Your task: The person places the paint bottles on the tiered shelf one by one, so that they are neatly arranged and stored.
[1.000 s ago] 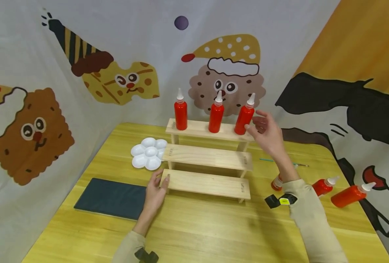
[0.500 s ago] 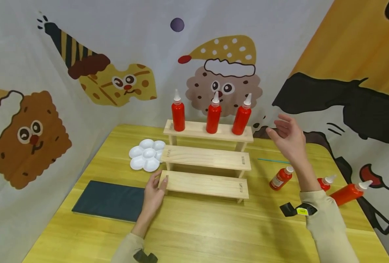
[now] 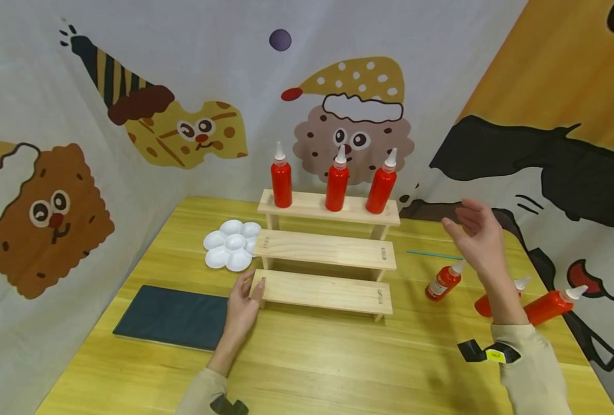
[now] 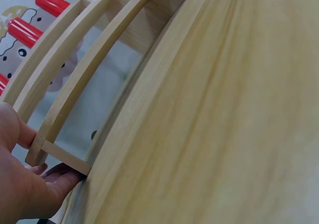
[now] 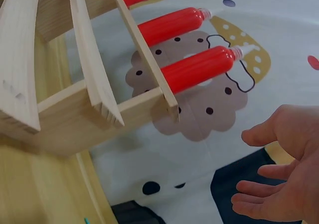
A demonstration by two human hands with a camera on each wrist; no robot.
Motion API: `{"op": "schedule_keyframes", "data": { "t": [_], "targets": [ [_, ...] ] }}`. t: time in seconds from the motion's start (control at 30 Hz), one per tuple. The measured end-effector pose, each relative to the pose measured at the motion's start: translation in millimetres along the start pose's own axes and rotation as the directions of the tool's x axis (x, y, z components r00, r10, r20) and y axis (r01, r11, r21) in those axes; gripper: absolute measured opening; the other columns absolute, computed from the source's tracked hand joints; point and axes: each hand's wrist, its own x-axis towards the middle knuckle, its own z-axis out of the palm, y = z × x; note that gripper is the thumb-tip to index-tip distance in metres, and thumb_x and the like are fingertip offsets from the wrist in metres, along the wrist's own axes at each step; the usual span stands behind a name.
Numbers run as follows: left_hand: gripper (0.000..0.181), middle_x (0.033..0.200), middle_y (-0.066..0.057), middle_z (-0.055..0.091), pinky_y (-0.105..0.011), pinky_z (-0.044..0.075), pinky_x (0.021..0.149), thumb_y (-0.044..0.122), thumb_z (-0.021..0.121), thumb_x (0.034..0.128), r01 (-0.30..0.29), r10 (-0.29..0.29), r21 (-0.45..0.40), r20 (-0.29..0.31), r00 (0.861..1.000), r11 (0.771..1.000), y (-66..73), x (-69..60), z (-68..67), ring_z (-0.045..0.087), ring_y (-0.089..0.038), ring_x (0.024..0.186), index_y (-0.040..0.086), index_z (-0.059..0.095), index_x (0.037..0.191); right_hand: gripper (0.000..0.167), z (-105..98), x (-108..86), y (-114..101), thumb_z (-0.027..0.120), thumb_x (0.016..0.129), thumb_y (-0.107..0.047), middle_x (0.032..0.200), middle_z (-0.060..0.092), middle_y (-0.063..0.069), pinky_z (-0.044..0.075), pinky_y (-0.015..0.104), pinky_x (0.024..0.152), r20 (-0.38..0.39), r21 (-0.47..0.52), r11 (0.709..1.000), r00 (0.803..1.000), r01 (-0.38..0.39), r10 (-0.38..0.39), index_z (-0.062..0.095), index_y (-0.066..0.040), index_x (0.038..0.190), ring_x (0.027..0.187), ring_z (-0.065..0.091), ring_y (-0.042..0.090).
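A three-tier wooden shelf (image 3: 327, 249) stands on the table, with three red bottles (image 3: 336, 187) upright along its top tier. My left hand (image 3: 241, 311) grips the left end of the lowest tier; in the left wrist view the thumb and fingers of the hand (image 4: 25, 184) are around the shelf's end (image 4: 40, 147). My right hand (image 3: 480, 242) is in the air right of the shelf, above other red bottles, holding nothing. In the right wrist view that hand (image 5: 286, 171) has its fingers loosely bent, apart from the nearest top-tier bottle (image 5: 199, 69).
A white flower-shaped palette (image 3: 236, 242) lies left of the shelf, and a dark flat rectangular board (image 3: 174, 317) lies nearer. Right of the shelf are a red bottle (image 3: 443, 282), two more bottles (image 3: 547, 308) partly behind the right arm, and a thin teal brush (image 3: 433, 254).
My right hand has left the rightmost top-tier bottle and moved right and toward me, to above the other bottles. My left hand has stayed on the shelf's end.
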Motion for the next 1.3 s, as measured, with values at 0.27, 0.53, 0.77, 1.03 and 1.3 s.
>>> {"op": "schedule_keyframes", "data": {
  "t": [0.27,0.53,0.77,1.03,1.3],
  "targets": [
    [0.044,0.134,-0.026,0.063,-0.020,0.049,0.080,0.012,0.057,0.1036,-0.008,0.008,0.015,0.007,1.000,1.000,1.0,-0.8,-1.1,0.064,-0.034,0.117,0.004,0.048,0.146,0.069,-8.4,-13.8,21.1,0.059,0.102,-0.034,0.153,0.043,0.028,0.031,0.054,0.118,-0.016,-0.021,0.998,0.998,-0.055,0.055,0.029,-0.003,0.156,0.140,0.041,0.045],
    [0.044,0.135,-0.025,0.063,-0.020,0.048,0.081,0.011,0.058,0.1031,-0.007,0.006,0.011,0.005,1.000,1.000,1.6,0.5,0.1,0.064,-0.034,0.118,0.004,0.048,0.146,0.072,-14.0,-30.1,45.2,0.059,0.102,-0.036,0.155,0.041,0.028,0.034,0.043,0.119,0.004,-0.020,0.995,0.996,-0.093,0.093,0.027,-0.004,0.158,0.140,0.041,0.046],
    [0.044,0.135,-0.026,0.063,-0.021,0.049,0.080,0.012,0.058,0.1033,-0.003,0.003,0.016,0.005,1.000,1.000,2.0,0.2,-0.6,0.064,-0.035,0.116,0.005,0.049,0.145,0.073,-12.9,-44.6,61.8,0.059,0.102,-0.038,0.153,0.042,0.030,0.041,0.002,0.090,0.030,-0.027,0.993,0.993,-0.115,0.116,0.027,-0.003,0.158,0.137,0.044,0.047],
    [0.044,0.135,-0.027,0.062,-0.023,0.050,0.080,0.015,0.058,0.1039,-0.002,0.001,0.016,0.010,1.000,1.000,3.3,-1.9,-2.1,0.064,-0.034,0.116,0.005,0.048,0.146,0.072,1.0,-55.5,78.1,0.060,0.103,-0.033,0.153,0.041,0.031,0.041,0.001,0.077,0.075,0.029,0.984,0.982,-0.175,0.172,0.027,0.002,0.156,0.137,0.044,0.047],
    [0.044,0.137,-0.027,0.061,-0.030,0.052,0.086,0.014,0.057,0.1041,-0.002,0.002,0.021,0.006,1.000,1.000,2.7,-2.2,-1.6,0.063,-0.036,0.119,0.003,0.048,0.146,0.070,15.7,-65.5,95.5,0.060,0.103,-0.026,0.150,0.041,0.034,0.041,0.001,0.073,0.101,0.047,0.973,0.970,-0.226,0.220,0.026,0.006,0.155,0.132,0.045,0.044]
  ]
}}
